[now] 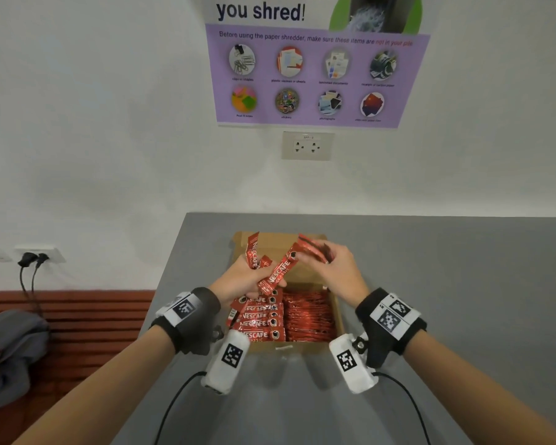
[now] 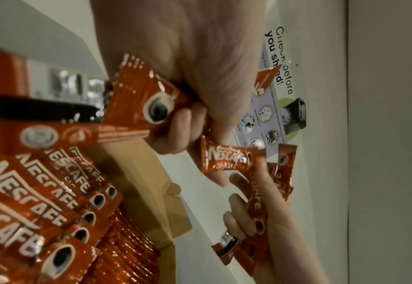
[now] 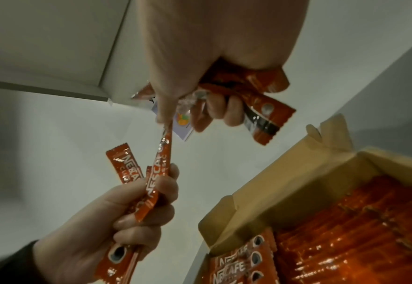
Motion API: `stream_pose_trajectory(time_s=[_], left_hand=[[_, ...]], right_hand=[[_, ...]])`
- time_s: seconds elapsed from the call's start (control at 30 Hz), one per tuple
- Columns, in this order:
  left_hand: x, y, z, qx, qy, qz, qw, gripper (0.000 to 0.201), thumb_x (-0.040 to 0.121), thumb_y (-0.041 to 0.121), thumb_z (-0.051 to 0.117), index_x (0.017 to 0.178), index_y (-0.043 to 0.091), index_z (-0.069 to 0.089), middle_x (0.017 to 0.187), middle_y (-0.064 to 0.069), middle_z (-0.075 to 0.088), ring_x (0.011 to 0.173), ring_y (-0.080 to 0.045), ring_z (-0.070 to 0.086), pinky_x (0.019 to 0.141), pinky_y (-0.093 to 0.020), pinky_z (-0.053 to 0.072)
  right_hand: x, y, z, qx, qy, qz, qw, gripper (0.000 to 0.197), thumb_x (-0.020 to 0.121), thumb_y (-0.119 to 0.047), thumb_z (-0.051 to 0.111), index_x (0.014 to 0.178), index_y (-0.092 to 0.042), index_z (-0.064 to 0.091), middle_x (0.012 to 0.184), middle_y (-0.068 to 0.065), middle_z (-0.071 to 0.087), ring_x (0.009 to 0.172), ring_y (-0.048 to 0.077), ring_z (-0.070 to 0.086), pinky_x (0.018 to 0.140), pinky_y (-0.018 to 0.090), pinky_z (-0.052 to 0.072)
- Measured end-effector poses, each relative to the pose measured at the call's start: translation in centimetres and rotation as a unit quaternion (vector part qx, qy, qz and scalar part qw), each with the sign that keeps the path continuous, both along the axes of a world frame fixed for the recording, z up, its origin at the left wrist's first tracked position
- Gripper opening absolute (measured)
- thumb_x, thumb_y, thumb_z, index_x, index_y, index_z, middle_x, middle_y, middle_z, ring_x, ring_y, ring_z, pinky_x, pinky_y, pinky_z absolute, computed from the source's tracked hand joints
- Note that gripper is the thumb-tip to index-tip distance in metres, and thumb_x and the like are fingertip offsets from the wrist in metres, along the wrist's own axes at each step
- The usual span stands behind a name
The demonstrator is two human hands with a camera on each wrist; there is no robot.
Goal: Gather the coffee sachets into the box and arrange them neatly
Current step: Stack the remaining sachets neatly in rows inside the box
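An open cardboard box (image 1: 302, 345) stands on the grey table, holding a flat stack of red Nescafe sachets (image 1: 260, 319) on its left and tightly packed rows (image 1: 308, 316) on its right. Above the box, my left hand (image 1: 252, 279) grips several sachets that fan upward. My right hand (image 1: 316, 256) holds its own bunch (image 3: 260, 107) and pinches the top end of one long sachet (image 1: 278, 273), whose lower end sits in my left fist (image 3: 127, 211). The left wrist view shows my left fingers (image 2: 180, 124) curled around sachets (image 2: 146, 100) over the box wall (image 2: 146, 173).
The grey table (image 1: 430, 284) stands against a white wall with a poster (image 1: 315, 75) and a socket (image 1: 307, 145). A brown bench (image 1: 77, 316) with a grey bundle (image 1: 10, 351) lies to the left, below plugged cables (image 1: 29, 277).
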State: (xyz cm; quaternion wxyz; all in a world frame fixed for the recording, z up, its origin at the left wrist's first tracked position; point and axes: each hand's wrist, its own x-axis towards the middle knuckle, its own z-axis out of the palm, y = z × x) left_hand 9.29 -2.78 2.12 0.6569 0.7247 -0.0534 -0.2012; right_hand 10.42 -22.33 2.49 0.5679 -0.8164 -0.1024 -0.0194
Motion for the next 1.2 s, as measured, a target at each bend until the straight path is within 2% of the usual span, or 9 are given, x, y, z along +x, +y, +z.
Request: stream_pose_trajectory(time_s=[0.13,0.23,0.37,0.47,0.6,0.7,0.8,0.97,1.2], left_hand=[[0.0,-0.3,0.2,-0.010,0.000,0.003,1.000,0.021,0.094,0.027,0.050,0.100,0.008,0.059,0.080,-0.006,0.073,0.035,-0.004,0.028,0.036,-0.015,0.024],[-0.2,0.0,-0.1,-0.001,-0.033,0.008,0.999,0.029,0.092,0.029,0.053,0.097,0.001,0.062,0.063,0.003,0.067,0.035,-0.006,0.025,0.037,-0.015,0.023],[-0.4,0.4,-0.4,0.015,-0.042,-0.006,0.999,0.027,0.086,0.022,0.063,0.101,-0.001,0.064,0.084,-0.005,0.074,0.035,-0.006,0.028,0.036,-0.016,0.023],[-0.5,0.5,0.1,0.037,-0.029,-0.042,0.998,0.022,0.088,0.020,0.060,0.102,0.004,0.065,0.066,0.008,0.070,0.034,-0.003,0.028,0.037,-0.014,0.023],[0.3,0.3,-0.5,0.121,-0.041,0.017,0.992,0.027,0.086,0.026,0.065,0.108,0.009,0.065,0.044,0.015,0.054,0.034,-0.001,0.033,0.037,-0.014,0.027],[0.8,0.2,-1.0,0.141,-0.050,0.044,0.988,0.020,0.085,0.021,0.067,0.103,0.013,0.068,0.067,0.010,0.065,0.044,-0.003,0.046,0.044,-0.014,0.036],[1.1,-0.5,-1.4,0.171,-0.075,0.050,0.981,0.013,0.078,0.021,0.074,0.090,0.017,0.069,0.090,-0.002,0.069,0.075,-0.011,0.062,0.070,-0.021,0.047],[1.7,-2.8,-2.8,0.230,-0.080,0.061,0.968,0.009,0.078,0.017,0.074,0.081,0.016,0.066,0.073,0.004,0.063,0.057,-0.004,0.052,0.053,-0.012,0.044],[2.4,-4.3,-4.3,0.356,-0.149,0.025,0.922,0.005,0.083,0.016,0.069,0.086,0.013,0.065,0.085,-0.003,0.069,0.067,-0.011,0.063,0.059,-0.020,0.050]], right_hand=[[0.0,0.3,-0.6,0.025,0.013,-0.004,1.000,0.009,0.081,-0.024,0.071,0.087,-0.017,0.069,0.080,-0.001,0.069,0.073,0.011,0.063,0.074,0.028,0.049],[0.2,0.1,-1.1,0.027,0.016,-0.030,0.999,0.011,0.082,-0.021,0.069,0.088,-0.012,0.069,0.084,0.007,0.071,0.080,0.026,0.066,0.078,0.037,0.051],[-0.1,-0.2,-1.3,0.020,0.035,-0.009,0.999,0.007,0.084,-0.022,0.068,0.083,-0.014,0.067,0.074,0.002,0.068,0.059,0.006,0.057,0.061,0.026,0.044],[-0.2,-0.2,-1.4,0.018,0.041,0.002,0.999,0.005,0.086,-0.020,0.066,0.084,-0.016,0.066,0.072,-0.003,0.066,0.052,-0.004,0.051,0.058,0.018,0.037],[0.2,-0.7,-1.8,0.035,0.058,-0.057,0.996,0.009,0.085,-0.020,0.067,0.080,-0.012,0.069,0.074,0.001,0.070,0.057,0.003,0.055,0.060,0.024,0.041],[0.2,-1.5,-2.1,0.007,0.078,-0.070,0.994,0.015,0.086,-0.020,0.065,0.073,-0.013,0.070,0.078,0.003,0.072,0.073,0.019,0.064,0.074,0.037,0.048],[0.0,-2.4,-2.3,-0.020,0.083,-0.080,0.993,0.013,0.084,-0.020,0.068,0.072,-0.015,0.067,0.078,0.008,0.070,0.075,0.025,0.065,0.074,0.037,0.049],[-0.2,-3.6,-3.1,-0.116,0.087,-0.112,0.983,0.010,0.080,-0.019,0.072,0.080,-0.014,0.064,0.070,-0.005,0.062,0.064,0.008,0.057,0.054,0.016,0.040],[0.1,-4.1,-4.4,-0.256,0.092,-0.090,0.958,0.013,0.088,-0.020,0.063,0.096,-0.011,0.067,0.078,-0.001,0.061,0.080,0.020,0.064,0.068,0.025,0.046]])
